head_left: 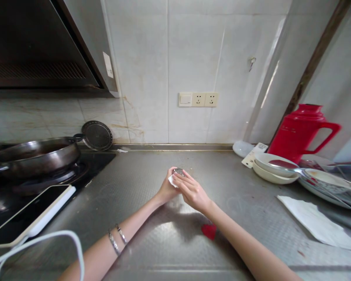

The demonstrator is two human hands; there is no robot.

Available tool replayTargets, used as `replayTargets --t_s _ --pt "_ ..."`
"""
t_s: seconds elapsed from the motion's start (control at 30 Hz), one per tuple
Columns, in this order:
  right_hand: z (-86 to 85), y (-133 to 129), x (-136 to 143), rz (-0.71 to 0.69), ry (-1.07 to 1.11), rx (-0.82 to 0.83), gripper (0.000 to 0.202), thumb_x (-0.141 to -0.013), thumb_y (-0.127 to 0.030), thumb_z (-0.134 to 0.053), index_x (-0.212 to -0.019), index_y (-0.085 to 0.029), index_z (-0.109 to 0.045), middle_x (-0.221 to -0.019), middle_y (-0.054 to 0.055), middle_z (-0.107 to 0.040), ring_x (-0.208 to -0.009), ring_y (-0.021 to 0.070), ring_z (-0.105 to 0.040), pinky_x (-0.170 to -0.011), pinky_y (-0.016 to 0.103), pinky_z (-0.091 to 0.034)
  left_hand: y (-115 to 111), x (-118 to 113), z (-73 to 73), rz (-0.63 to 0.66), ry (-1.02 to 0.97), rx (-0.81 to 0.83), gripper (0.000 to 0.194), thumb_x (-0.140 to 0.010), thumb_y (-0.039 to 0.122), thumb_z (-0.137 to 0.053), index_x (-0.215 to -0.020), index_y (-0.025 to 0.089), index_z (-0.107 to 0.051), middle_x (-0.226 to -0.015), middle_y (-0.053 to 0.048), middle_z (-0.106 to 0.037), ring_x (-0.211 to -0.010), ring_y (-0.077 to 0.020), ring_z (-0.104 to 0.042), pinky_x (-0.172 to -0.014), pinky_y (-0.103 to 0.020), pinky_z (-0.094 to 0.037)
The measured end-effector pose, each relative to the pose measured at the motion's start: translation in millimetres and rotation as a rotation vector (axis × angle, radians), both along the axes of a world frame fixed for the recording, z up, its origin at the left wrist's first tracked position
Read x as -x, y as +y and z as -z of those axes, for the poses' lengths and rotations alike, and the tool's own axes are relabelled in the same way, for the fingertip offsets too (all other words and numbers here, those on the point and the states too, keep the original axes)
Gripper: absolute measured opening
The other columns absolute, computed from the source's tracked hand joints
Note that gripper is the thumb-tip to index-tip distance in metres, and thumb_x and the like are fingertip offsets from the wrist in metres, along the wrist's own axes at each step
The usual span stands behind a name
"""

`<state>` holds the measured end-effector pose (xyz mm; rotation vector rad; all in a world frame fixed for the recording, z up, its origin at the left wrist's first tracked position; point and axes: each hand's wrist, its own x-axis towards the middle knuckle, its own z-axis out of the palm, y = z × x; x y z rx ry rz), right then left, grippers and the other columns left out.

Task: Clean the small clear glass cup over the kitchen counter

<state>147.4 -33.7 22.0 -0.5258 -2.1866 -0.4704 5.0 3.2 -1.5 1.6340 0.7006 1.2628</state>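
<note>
Both hands meet above the middle of the steel counter (140, 242). My left hand (167, 189) is closed around a small round shiny object (179, 171), of which just the top edge shows; whether it is glass or metal I cannot tell. My right hand (194, 192) lies over its near side, fingers together, pressing a piece of white tissue (172, 180) against it. The rest of the object is hidden behind the fingers. Below my right wrist, a small red piece (208, 231) lies on the counter, partly covered by the forearm.
At left, a steel pan (38, 158) sits on the black stove, with a phone (26, 218) and white cable (73, 238) nearer. Stacked bowls (276, 173), plates (318, 187), a red thermos jug (301, 132) and a white paper sheet (316, 222) occupy the right side.
</note>
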Motion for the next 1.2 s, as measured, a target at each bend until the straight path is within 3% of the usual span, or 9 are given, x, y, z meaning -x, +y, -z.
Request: replayTargets --t_s 0.27,0.4,0.53,0.67,0.8,0.93,1.1,1.2 --pt "-6.1 7.8 -16.8 0.058 0.088 0.013 0.044 -0.087 -0.002 -0.033 -0.124 -0.016 -0.053 -0.112 0.013 -0.068 -0.114 0.0192 -0.060 -0.106 0.050 -0.041 -1.4 -0.4 0.3 -0.025 0.049 -0.036 0.079 -0.050 0.009 -0.074 -0.117 0.021 -0.035 -0.111 -0.007 -0.055 -0.097 -0.0191 -0.057 -0.084 -0.032 -0.045" --pt "-2.9 1.9 -7.4 0.024 0.051 -0.019 0.046 -0.086 -0.001 -0.032 -0.125 -0.015 -0.051 -0.114 0.014 -0.068 -0.118 0.0200 -0.057 -0.106 0.049 -0.043 -2.8 -1.9 1.4 0.024 0.028 -0.007 0.080 -0.053 0.013 -0.075 -0.119 0.021 -0.031 -0.104 -0.006 -0.058 -0.091 -0.0207 -0.060 -0.080 -0.034 -0.047" --pt "-3.7 -0.6 2.0 -0.014 0.006 -0.028 0.046 -0.085 0.001 -0.031 -0.124 -0.014 -0.051 -0.112 0.012 -0.069 -0.120 0.0197 -0.056 -0.106 0.046 -0.043 -4.6 -1.6 -0.8 -0.060 0.063 -0.029 0.076 -0.053 0.014 -0.075 -0.118 0.020 -0.035 -0.096 -0.005 -0.060 -0.088 -0.0224 -0.060 -0.083 -0.035 -0.046" --pt "-8.2 6.5 -10.1 0.007 0.002 -0.052 0.041 -0.086 0.000 -0.034 -0.120 -0.013 -0.053 -0.107 0.013 -0.070 -0.114 0.0198 -0.060 -0.106 0.047 -0.043 -5.9 -2.2 -0.5 0.059 0.039 0.001 0.080 -0.054 0.010 -0.074 -0.122 0.021 -0.033 -0.101 -0.006 -0.061 -0.087 -0.0200 -0.061 -0.077 -0.032 -0.048" --pt "-9.2 11.8 -25.4 0.023 0.032 -0.095 0.041 -0.086 -0.002 -0.037 -0.122 -0.014 -0.052 -0.103 0.012 -0.071 -0.110 0.0188 -0.063 -0.107 0.047 -0.040 -8.6 -2.9 -0.7 0.020 0.070 -0.057 0.078 -0.050 0.003 -0.071 -0.118 0.021 -0.039 -0.109 -0.006 -0.058 -0.096 -0.0190 -0.059 -0.081 -0.029 -0.046" --pt "-7.9 6.0 -19.8 -0.002 0.030 -0.117 0.042 -0.085 -0.001 -0.037 -0.122 -0.012 -0.053 -0.105 0.014 -0.071 -0.115 0.0193 -0.060 -0.108 0.045 -0.040 -10.5 -4.1 -3.6 0.083 0.015 0.025 0.081 -0.050 0.007 -0.074 -0.119 0.022 -0.035 -0.105 -0.005 -0.060 -0.088 -0.0184 -0.061 -0.075 -0.030 -0.048" --pt "-7.9 0.9 -10.9 -0.045 0.033 -0.080 0.043 -0.086 -0.001 -0.035 -0.123 -0.013 -0.053 -0.113 0.014 -0.068 -0.119 0.0187 -0.056 -0.108 0.045 -0.040 -10.8 -5.3 -9.0 0.123 -0.103 0.060 0.078 -0.050 0.011 -0.079 -0.114 0.024 -0.036 -0.106 -0.007 -0.060 -0.092 -0.0233 -0.061 -0.077 -0.035 -0.049" --pt "-5.9 5.8 -15.5 -0.017 0.161 -0.023 0.040 -0.089 -0.003 -0.038 -0.123 -0.017 -0.055 -0.113 0.011 -0.069 -0.114 0.0189 -0.061 -0.108 0.048 -0.039 -12.4 -4.2 -12.8 0.114 -0.083 0.060 0.075 -0.051 0.010 -0.079 -0.114 0.023 -0.038 -0.104 -0.004 -0.059 -0.091 -0.0203 -0.060 -0.078 -0.032 -0.048"
